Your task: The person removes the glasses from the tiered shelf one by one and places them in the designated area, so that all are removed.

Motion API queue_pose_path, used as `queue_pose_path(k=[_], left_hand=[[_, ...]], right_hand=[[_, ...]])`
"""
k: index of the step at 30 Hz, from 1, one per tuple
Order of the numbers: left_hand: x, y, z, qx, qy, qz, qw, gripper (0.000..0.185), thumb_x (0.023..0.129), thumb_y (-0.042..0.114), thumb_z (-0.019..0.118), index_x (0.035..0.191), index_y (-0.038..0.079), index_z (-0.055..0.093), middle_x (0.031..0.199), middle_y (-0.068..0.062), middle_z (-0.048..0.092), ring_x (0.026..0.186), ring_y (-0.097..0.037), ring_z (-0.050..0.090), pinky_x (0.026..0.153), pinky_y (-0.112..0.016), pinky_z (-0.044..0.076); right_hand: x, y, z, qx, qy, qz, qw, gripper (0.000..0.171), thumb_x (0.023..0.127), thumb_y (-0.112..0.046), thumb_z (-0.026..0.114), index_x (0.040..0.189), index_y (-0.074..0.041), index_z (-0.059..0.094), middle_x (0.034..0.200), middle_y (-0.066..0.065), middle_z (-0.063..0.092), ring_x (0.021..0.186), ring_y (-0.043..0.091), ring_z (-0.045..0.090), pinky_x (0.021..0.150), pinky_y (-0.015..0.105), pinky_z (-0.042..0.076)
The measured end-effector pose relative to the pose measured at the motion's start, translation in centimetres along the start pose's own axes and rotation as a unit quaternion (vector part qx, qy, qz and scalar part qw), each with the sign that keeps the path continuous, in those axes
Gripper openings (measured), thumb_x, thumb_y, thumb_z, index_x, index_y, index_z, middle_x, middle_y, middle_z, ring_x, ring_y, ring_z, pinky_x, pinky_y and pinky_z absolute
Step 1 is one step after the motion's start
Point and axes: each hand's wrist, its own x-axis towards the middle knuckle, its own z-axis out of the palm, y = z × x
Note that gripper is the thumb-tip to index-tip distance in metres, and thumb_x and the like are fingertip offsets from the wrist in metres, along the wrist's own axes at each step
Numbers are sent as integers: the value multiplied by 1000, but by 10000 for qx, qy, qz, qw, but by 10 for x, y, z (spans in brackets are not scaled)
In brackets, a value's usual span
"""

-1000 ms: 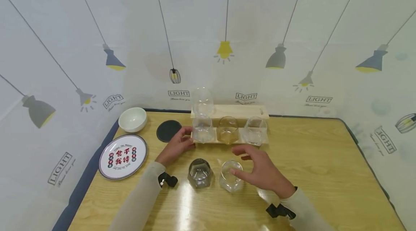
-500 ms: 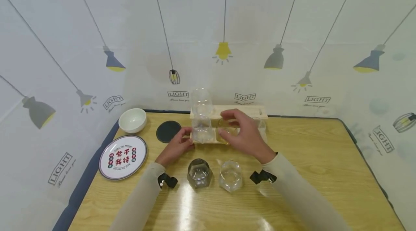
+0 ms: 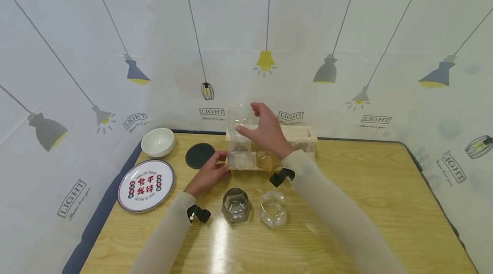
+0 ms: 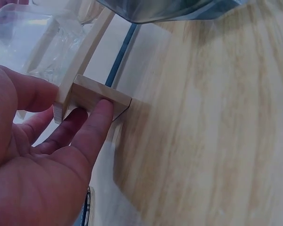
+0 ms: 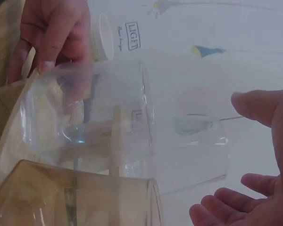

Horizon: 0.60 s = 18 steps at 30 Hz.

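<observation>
Right hand (image 3: 265, 130) raised at the back of the two-tier pale wooden rack (image 3: 304, 132), fingers spread and loosely curved around the clear glass tumbler on the upper tier (image 3: 239, 119). The right wrist view shows thumb and fingertips (image 5: 212, 212) apart from the glass wall; no contact visible, nothing held.

Left hand (image 3: 208, 173) at the rack's left end. The left wrist view shows the thumb on the thin upright edge and a finger (image 4: 96, 127) pressed under the small square wooden block of the frame (image 4: 96, 96): a light pinch on the wood.

Lower tier: a clear faceted glass (image 3: 240, 156) at left, an amber-tinted glass (image 3: 265, 160) in the middle, and another clear glass (image 3: 306, 147) at right, partly hidden by the right forearm.

Near the person, on the glossy light wood-grain table (image 3: 385, 205), stand a smoky grey hexagonal glass (image 3: 236, 205) and a clear rounded glass (image 3: 273, 207), just beside each other.

Left of the rack: round black coaster (image 3: 199, 155), plain white ceramic bowl (image 3: 157, 141), and a white round plate with red characters (image 3: 145, 185). Wall covering printed with lamps behind.
</observation>
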Motion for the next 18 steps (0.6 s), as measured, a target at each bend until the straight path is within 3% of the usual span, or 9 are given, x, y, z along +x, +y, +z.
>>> queue_pose_path(k=[6, 11, 18], left_hand=[[-1, 2, 0, -26, 11, -16, 10000, 43, 110, 7, 53, 151, 11, 43, 156, -18, 42, 141, -37, 54, 111, -42, 57], [-2, 2, 1, -5, -28, -39, 10000, 43, 109, 7, 53, 151, 12, 43, 157, -17, 41, 141, -37, 53, 111, -42, 57], [-2, 2, 2, -75, 31, -19, 10000, 43, 109, 4, 52, 151, 10, 43, 156, -19, 41, 140, -38, 54, 111, -42, 57]], right_hand=[[26, 3, 12, -191, -451, 529, 9974, 99, 85, -48, 86, 161, -9, 35, 157, 18, 52, 141, 34, 54, 117, 52, 50], [34, 7, 18, -416, -721, 889, 9926, 96, 84, -47, 87, 158, -12, 37, 151, 16, 58, 133, 34, 59, 112, 52, 54], [41, 14, 20, -497, -784, 827, 9922, 90, 84, -51, 87, 153, -14, 43, 148, 12, 58, 131, 33, 59, 110, 51, 54]])
